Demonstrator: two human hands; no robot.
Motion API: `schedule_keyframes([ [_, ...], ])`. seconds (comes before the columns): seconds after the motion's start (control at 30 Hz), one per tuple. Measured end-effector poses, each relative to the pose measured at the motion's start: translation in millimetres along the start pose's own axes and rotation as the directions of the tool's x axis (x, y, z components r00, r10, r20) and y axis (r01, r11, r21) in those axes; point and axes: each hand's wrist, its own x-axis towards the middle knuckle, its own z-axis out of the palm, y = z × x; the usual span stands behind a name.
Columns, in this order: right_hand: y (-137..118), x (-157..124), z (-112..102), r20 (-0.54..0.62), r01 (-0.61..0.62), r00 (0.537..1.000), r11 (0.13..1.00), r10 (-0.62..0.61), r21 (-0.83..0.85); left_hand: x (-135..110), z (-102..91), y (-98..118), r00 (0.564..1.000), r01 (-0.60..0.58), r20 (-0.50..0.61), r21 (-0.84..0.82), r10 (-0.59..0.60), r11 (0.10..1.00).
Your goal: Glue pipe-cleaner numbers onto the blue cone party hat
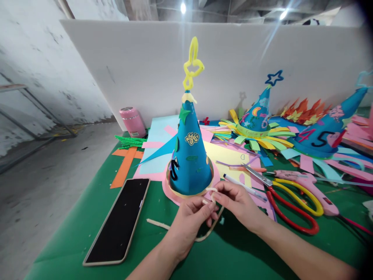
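Observation:
A cream pipe cleaner (158, 223) is pinched between the fingers of my left hand (192, 216) and my right hand (234, 200). Its upper end is bent into a small curl at my fingertips; the rest loops below my hands, and one end sticks out to the left. Directly behind my hands stands a blue paper cone hat (189, 163) on a pink round brim (171, 196). A yellow bent pipe-cleaner shape (194, 64) tops the hat, and green pieces, a flower cutout and a black curved piece decorate its side.
A phone (118, 221) lies left of my hands. To the right are scissors (294, 202), a pink glue gun (313, 186) and a white marker (244, 186). Two decorated hats (256, 116) stand farther right. A pink bottle (132, 122) and paper sheets (159, 165) sit behind, before a white board (145, 66).

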Motion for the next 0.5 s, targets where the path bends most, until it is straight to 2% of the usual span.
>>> schedule_keyframes([
  [0.17, 1.9, -0.2, 1.6, 0.075, -0.024, 0.997, 1.0, 0.023, 0.014, -0.6, 0.9, 1.6, 1.0, -0.01, -0.008, 0.088, 0.011, 0.996],
  [0.3, -3.0, -1.0, -1.5, 0.101, -0.027, 0.994, 0.992, 0.04, -0.125, -0.7, 1.8, 2.6, 1.0, -0.017, -0.003, 0.168, 0.018, 0.986],
  [0.5, -12.8, -2.7, -6.7, 0.134, 0.004, 0.99, 0.932, 0.047, -0.361, -0.6, 2.6, 1.4, 1.0, 0.006, -0.029, 0.192, 0.0, 0.981],
])
